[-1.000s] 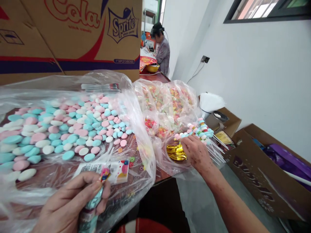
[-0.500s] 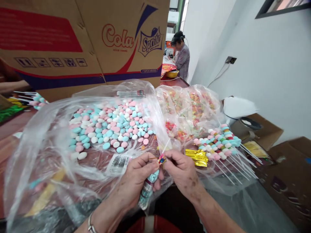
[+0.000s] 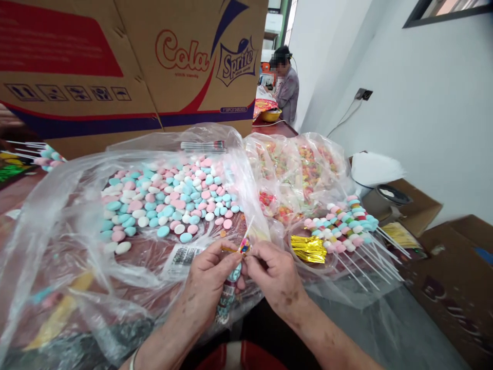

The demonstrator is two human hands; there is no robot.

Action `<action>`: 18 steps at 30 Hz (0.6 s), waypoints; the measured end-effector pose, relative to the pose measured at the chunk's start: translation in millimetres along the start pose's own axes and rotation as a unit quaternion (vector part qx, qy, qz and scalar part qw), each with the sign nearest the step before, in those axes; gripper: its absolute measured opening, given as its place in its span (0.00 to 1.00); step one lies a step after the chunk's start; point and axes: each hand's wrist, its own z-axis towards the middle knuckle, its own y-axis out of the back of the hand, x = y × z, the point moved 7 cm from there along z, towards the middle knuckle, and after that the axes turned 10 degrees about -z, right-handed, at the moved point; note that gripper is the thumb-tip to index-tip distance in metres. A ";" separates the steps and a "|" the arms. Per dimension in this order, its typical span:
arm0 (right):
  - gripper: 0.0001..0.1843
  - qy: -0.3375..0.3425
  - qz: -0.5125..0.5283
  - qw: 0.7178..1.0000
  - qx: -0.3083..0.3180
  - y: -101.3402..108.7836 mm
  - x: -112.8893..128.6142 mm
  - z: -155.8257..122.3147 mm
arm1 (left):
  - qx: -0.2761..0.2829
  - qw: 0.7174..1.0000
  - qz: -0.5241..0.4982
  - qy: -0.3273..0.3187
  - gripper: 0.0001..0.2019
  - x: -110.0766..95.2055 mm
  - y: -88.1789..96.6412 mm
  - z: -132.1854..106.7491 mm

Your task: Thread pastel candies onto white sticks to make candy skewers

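Pinched by left hand [image 3: 208, 270] near its gathered neck, wrapped candy [image 3: 224, 303] is held tilted near the barcode card [image 3: 182, 258]; its neck is also pinched by right hand [image 3: 278, 272] (exact contact can't be made out). If either pinch is slackened, gathered film could be spread open.

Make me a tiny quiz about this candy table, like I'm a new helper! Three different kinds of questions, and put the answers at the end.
1. Pick one: what is in the person's left hand?
A) a spoon
B) a wrapped packet
C) a pair of scissors

2. True or false: the shiny gold strips lie to the right of the loose candies.

3. Fill in the blank: the big cardboard box has "Sprite" and "____" printed on it in fancy letters.

Key: 1. B; 2. True; 3. Cola
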 end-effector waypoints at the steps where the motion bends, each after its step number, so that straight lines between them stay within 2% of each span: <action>1: 0.11 0.054 -0.067 0.996 -0.033 2.2 6.2 -1.5 | -0.009 1.000 -0.003 -0.001 0.08 0.1 1.3 1.3; 4: 0.13 0.201 -0.229 0.949 -0.082 2.8 23.9 -8.2 | -0.037 0.999 -0.020 0.017 0.09 2.8 5.0 5.0; 6: 0.14 0.289 -0.266 0.917 -0.069 2.9 32.5 -11.2 | -0.033 0.998 -0.009 0.043 0.09 4.9 4.6 7.2; 9: 0.15 0.384 -0.261 0.886 -0.006 6.2 38.1 -11.8 | 0.002 0.995 0.027 0.097 0.09 7.7 1.4 8.8; 12: 0.15 0.382 -0.274 0.880 0.075 6.8 32.1 -6.0 | 0.052 0.985 0.068 0.148 0.08 8.6 -3.7 7.3; 16: 0.12 0.390 -0.272 0.873 0.109 9.7 30.2 -4.5 | 0.136 0.961 0.131 0.203 0.03 10.6 -12.1 2.8; 18: 0.10 0.421 -0.257 0.861 0.125 11.4 34.5 -7.1 | 0.167 0.947 0.177 0.211 0.05 11.1 -13.6 2.4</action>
